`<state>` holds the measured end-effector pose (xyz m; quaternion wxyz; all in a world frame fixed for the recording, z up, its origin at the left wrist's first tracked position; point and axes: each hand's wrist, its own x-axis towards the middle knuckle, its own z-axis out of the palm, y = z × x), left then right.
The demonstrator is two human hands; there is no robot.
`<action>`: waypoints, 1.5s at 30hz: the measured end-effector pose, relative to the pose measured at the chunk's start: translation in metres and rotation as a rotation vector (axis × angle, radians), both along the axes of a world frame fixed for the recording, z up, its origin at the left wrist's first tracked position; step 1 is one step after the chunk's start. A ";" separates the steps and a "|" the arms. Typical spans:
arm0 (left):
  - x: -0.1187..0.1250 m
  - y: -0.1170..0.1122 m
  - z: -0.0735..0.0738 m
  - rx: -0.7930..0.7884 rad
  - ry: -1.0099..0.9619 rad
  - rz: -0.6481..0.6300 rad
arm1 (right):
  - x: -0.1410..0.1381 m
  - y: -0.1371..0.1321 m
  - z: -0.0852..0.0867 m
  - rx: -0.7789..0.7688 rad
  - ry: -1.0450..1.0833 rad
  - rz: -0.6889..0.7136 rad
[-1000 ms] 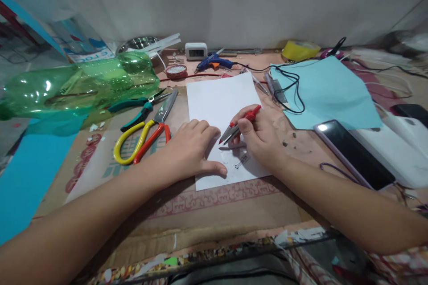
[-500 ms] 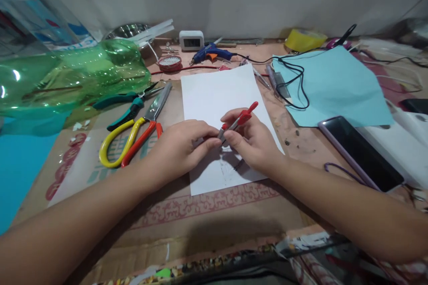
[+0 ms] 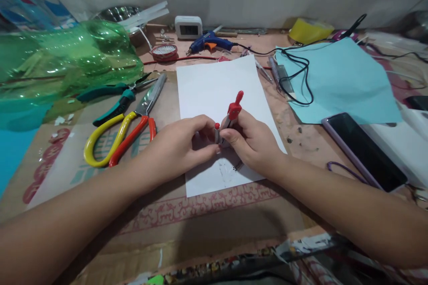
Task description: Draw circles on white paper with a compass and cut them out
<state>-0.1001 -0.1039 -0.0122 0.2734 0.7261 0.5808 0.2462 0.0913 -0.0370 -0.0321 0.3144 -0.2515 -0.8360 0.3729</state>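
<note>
My right hand (image 3: pixel 252 138) grips a drawing compass (image 3: pixel 234 110) with a red handle and grey legs. It stands fairly upright, handle leaning slightly away, over a white sheet of paper (image 3: pixel 214 84). Beside it, my left hand (image 3: pixel 187 142) is curled with thumb and fingertips at the compass's short red-tipped leg part. Both hands rest low on the sheet, close together. My fingers hide the compass points. Dark smudges and a small printed mark show on the paper just below the hands.
Left lie scissors (image 3: pixel 122 136) with yellow and red handles, teal pliers (image 3: pixel 115 104) and a green plastic bottle (image 3: pixel 93 53). Behind are a blue glue gun (image 3: pixel 210 42) and a white digital clock (image 3: pixel 188 27). Right are light-blue paper (image 3: pixel 347 84), a black cable and a phone (image 3: pixel 366 151).
The compass has turned more upright in my right hand, and its red-tipped part now stands apart from the handle. My left fingers have spread a little around it. The view has shifted slightly.
</note>
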 end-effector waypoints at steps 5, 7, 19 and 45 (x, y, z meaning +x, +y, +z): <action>0.005 -0.001 -0.008 0.065 0.144 -0.030 | -0.002 -0.001 0.000 -0.019 0.025 0.017; 0.006 -0.002 -0.009 0.080 0.178 -0.049 | -0.001 -0.001 0.001 -0.018 0.027 0.021; -0.001 0.004 -0.011 0.099 0.222 0.013 | -0.014 0.011 -0.009 -0.171 0.084 -0.177; -0.003 0.004 -0.017 -0.010 -0.011 0.008 | -0.004 0.013 -0.002 0.045 -0.042 -0.033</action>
